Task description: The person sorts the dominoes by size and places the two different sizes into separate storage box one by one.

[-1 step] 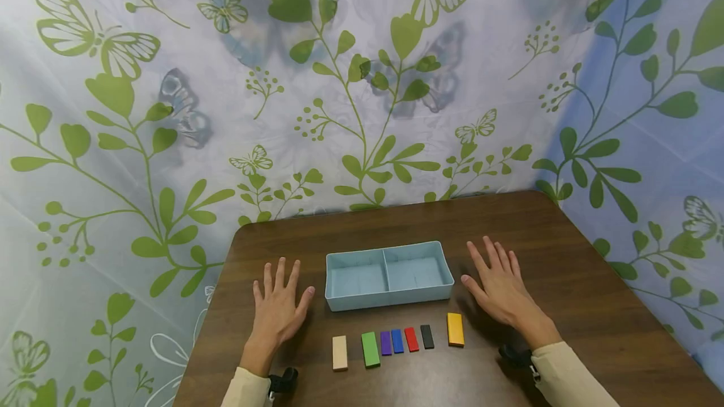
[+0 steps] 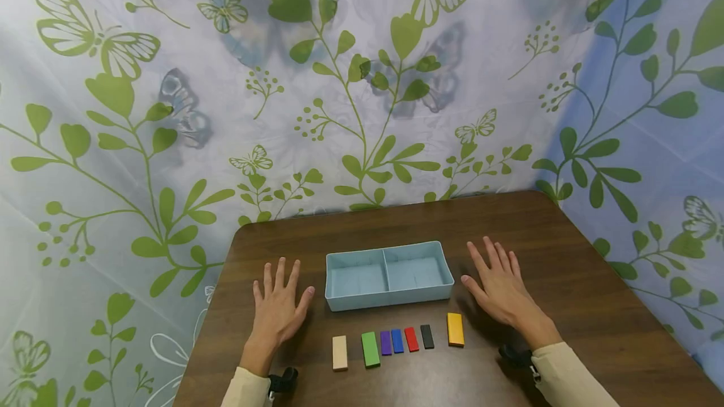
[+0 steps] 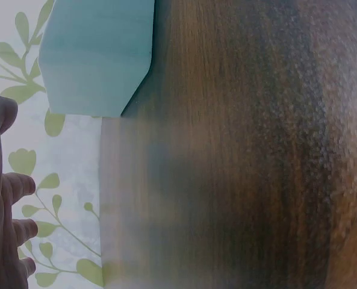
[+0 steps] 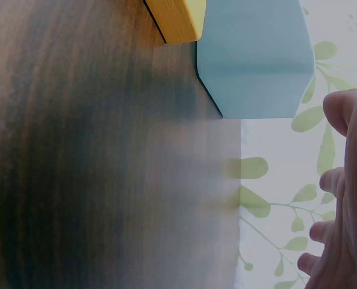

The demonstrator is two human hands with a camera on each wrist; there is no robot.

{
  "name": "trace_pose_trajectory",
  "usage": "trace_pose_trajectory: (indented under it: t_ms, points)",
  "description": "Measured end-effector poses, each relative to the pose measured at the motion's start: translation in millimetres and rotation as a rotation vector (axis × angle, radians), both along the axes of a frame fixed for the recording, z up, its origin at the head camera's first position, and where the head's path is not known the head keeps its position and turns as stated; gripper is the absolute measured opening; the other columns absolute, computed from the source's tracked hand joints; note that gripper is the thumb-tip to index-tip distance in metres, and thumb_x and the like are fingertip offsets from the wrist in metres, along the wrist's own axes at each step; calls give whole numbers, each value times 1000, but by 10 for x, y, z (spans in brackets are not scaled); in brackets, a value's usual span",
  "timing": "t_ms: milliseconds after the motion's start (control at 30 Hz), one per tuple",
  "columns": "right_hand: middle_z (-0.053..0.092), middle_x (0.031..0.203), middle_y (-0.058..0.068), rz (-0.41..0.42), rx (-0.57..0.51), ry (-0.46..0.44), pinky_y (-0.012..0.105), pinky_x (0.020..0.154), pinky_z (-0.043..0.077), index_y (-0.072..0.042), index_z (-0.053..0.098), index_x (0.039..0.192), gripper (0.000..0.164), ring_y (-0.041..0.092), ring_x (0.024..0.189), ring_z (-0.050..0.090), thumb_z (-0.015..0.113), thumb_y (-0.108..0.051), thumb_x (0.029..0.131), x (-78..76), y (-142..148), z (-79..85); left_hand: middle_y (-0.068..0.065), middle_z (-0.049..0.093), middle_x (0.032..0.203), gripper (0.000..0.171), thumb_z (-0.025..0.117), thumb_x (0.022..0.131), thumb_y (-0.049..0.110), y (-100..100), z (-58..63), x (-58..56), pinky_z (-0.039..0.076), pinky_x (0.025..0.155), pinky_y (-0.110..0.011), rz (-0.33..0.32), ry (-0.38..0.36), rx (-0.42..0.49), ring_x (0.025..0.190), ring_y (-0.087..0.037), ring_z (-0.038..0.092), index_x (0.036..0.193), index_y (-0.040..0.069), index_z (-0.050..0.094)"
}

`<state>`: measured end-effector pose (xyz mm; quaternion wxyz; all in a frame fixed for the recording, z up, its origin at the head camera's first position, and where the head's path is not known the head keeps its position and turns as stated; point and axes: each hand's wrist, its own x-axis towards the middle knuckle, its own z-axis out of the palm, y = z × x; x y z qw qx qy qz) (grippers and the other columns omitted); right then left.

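Observation:
A light blue tray [image 2: 390, 299] with two compartments, both bare inside, stands mid-table. My left hand [image 2: 277, 306] is left of it, fingers spread and holding nothing. On the other side, my right hand [image 2: 505, 291] is also spread, palm down and apart from the tray. In front of the tray runs a row of blocks: beige [image 2: 339, 353], green [image 2: 370, 349], purple [image 2: 386, 343], blue [image 2: 398, 341], red [image 2: 411, 339], black [image 2: 427, 336] and yellow [image 2: 455, 330]. The right wrist view shows the yellow block's end near the tray's side wall [image 4: 256, 60].
Everything stands on a dark brown wooden table [image 2: 498, 218] with rounded far corners. Behind it and along the sides hangs a pale curtain [image 2: 362, 143] printed with green leaves and butterflies. A black strap [image 2: 284, 380] sits at the left wrist, another [image 2: 513, 355] at the right.

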<state>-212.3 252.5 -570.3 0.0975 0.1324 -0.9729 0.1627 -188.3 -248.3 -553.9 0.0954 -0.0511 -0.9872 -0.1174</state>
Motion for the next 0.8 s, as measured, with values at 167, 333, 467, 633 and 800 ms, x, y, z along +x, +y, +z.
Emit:
trace_pose_trajectory:
  t_ms: [167, 333, 467, 633, 800]
  points:
    - [9, 166, 24, 17, -37, 7, 67, 119, -2, -18, 16, 163, 76, 53, 148, 13, 47, -52, 102, 17, 31, 20, -12, 10, 169, 76, 32, 99, 69, 1, -5, -14, 10, 112, -76, -5, 10, 8, 155, -43, 1, 162, 28, 18]
    - [12, 166, 23, 55, -112, 43, 67, 119, 2, -18, 19, 162, 72, 52, 147, 16, 49, -46, 103, 26, 72, 63, -9, 16, 169, 72, 36, 101, 64, 16, 16, -39, 14, 113, -75, -13, 49, 89, 155, -41, 7, 162, 29, 18]
    - [14, 166, 21, 89, -171, 59, 64, 121, 3, -18, 17, 162, 74, 48, 149, 17, 54, -42, 102, 35, 77, 103, -9, 25, 166, 68, 40, 103, 57, 29, 41, -69, 18, 114, -72, -32, 109, 196, 153, -40, 18, 161, 27, 22]
    - [15, 167, 17, 119, -253, 41, 65, 121, 8, -21, 15, 163, 80, 45, 150, 18, 60, -38, 99, 75, 60, 219, -10, 30, 164, 63, 44, 105, 47, 60, 66, -113, 21, 116, -68, -69, 162, 373, 152, -39, 20, 160, 22, 27]
    - [12, 169, 10, 125, -318, -8, 75, 109, 24, -30, 11, 163, 87, 44, 149, 22, 66, -39, 96, 144, 42, 347, -9, 34, 162, 57, 47, 105, 38, 124, 93, -163, 23, 115, -66, -101, 213, 555, 151, -36, 24, 158, 22, 32]
